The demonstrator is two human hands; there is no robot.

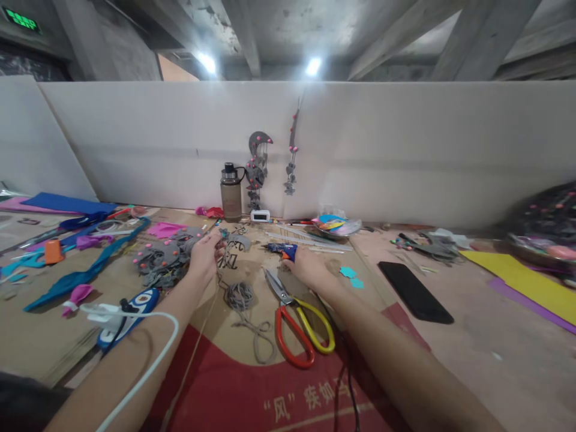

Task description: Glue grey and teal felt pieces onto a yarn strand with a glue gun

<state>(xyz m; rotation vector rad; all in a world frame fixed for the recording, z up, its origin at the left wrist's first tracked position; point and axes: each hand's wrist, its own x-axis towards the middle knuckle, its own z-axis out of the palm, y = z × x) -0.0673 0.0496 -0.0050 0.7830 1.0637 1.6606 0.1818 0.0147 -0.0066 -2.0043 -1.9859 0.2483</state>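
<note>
My right hand (308, 267) is wrapped round a blue hot glue gun (284, 249), its nozzle pointing left. In my left hand (207, 255), the fingers pinch a small grey felt piece (237, 242) with something teal by the fingertips. Beside the left wrist lies a pile of grey felt shapes (166, 257) dotted with pink and orange balls. Scissors (294, 318) with one red and one yellow handle lie with their blades partly apart between my arms. A tangle of grey cord (239, 297) sits left of them.
Grey felt hangings (258, 162) hang on the white panel behind a drink bottle (231, 195). A black phone (414, 291) lies at right, near yellow felt (524, 282). Left are a blue power strip (128, 318) with a white cable and teal felt strips (87, 270). Two turquoise pieces (351, 276) lie near my right wrist.
</note>
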